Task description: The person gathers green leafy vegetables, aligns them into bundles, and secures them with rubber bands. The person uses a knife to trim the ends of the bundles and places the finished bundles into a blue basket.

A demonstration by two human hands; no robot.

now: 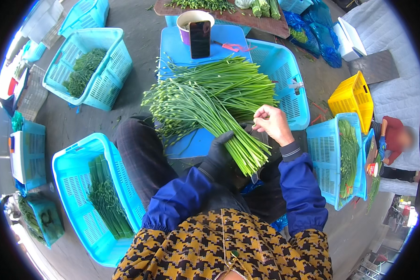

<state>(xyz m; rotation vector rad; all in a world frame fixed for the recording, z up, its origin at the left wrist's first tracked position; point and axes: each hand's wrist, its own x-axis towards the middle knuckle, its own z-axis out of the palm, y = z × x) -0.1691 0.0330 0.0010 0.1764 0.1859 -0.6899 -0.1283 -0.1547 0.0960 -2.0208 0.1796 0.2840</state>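
Observation:
My left hand (221, 151), in a dark glove, grips a bunch of flowering chive stems (227, 134) near its cut ends. The budded tips point up and left, across the loose pile. Bare, my right hand (271, 122) is just to the right of that bunch, thumb and forefinger pinched on what looks like a thin stem; the bit is too small to see well. A larger pile of flowering chives (231, 82) lies behind on a blue board (187, 145). Between my knees, below the bunch, a metal blade-like piece (254, 177) is partly hidden.
A smartphone (200, 40) leans on a paper tub (196, 15), beside a red-handled tool (231, 47). Blue plastic crates stand left (124, 178), behind left (117, 75), behind the board (295, 98) and right (325, 157). A person (393, 140) sits at far right.

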